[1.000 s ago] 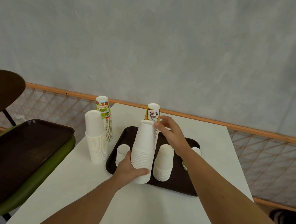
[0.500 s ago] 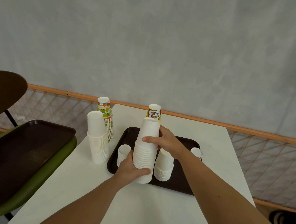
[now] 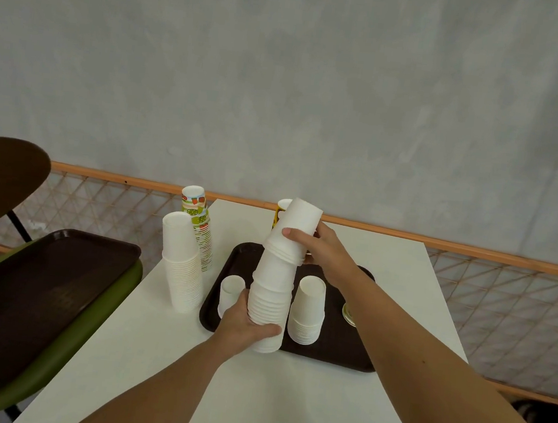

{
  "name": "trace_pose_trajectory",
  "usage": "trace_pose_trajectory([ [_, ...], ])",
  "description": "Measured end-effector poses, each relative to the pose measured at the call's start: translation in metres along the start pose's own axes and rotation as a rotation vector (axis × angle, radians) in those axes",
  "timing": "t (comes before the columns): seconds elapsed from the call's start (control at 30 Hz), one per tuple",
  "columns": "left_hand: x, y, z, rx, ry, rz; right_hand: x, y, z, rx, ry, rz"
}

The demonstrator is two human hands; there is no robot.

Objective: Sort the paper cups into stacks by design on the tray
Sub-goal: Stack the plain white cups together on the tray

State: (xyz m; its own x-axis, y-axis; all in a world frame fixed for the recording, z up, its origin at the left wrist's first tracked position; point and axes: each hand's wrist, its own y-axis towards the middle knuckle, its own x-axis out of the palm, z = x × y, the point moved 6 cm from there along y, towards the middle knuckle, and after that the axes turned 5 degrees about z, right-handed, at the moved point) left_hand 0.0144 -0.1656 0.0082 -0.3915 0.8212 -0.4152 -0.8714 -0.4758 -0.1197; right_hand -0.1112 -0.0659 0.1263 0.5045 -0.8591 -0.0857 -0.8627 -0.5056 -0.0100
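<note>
1. The yellow printed stack (image 3: 279,211) at the tray's far side is mostly hidden behind the raised white cups. Only a yellow strip and part of a rim show.
2. A green-rimmed cup (image 3: 348,312) on the right of the tray (image 3: 324,355) is half covered by the right forearm.
3. The patterned stack (image 3: 202,227) on the table (image 3: 285,401), left of the tray, bears green and orange shapes (citrus slices, perhaps). Any lettering is too small to read.
4. The left hand (image 3: 248,325) wraps its fingers and thumb round the base of the tall white stack (image 3: 270,296) at the tray's near edge, between a small white cup (image 3: 231,289) and a short white stack (image 3: 308,311).
5. The right hand (image 3: 325,250) clamps the upper cups (image 3: 298,227), thumb in front, fingers hidden behind.
6. Half a second ago those upper cups sat in line with the stack. Now they are raised and lean right, while the left hand's grip is unchanged.
</note>
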Motion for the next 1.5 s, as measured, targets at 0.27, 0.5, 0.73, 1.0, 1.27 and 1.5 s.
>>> trace_pose_trajectory([
  [0.27, 0.000, -0.002, 0.002, -0.002, 0.050, 0.020, -0.036, 0.004, -0.009, 0.008, 0.293, 0.246],
  [0.5, -0.004, -0.001, -0.004, -0.026, 0.007, 0.028, -0.049, -0.001, 0.035, 0.018, -0.242, 0.326],
  [0.73, -0.005, 0.002, -0.001, -0.025, -0.022, 0.034, -0.040, -0.005, 0.077, 0.111, -0.437, 0.155],
  [1.0, 0.000, 0.004, -0.001, -0.025, -0.014, 0.029, -0.041, -0.010, 0.069, 0.025, -0.352, 0.183],
  [1.27, 0.003, 0.009, 0.005, -0.020, -0.036, 0.024, -0.020, -0.010, 0.023, -0.123, -0.247, 0.082],
  [1.5, 0.005, 0.008, 0.010, 0.004, -0.046, 0.016, 0.014, -0.011, 0.036, -0.018, -0.312, -0.193],
])
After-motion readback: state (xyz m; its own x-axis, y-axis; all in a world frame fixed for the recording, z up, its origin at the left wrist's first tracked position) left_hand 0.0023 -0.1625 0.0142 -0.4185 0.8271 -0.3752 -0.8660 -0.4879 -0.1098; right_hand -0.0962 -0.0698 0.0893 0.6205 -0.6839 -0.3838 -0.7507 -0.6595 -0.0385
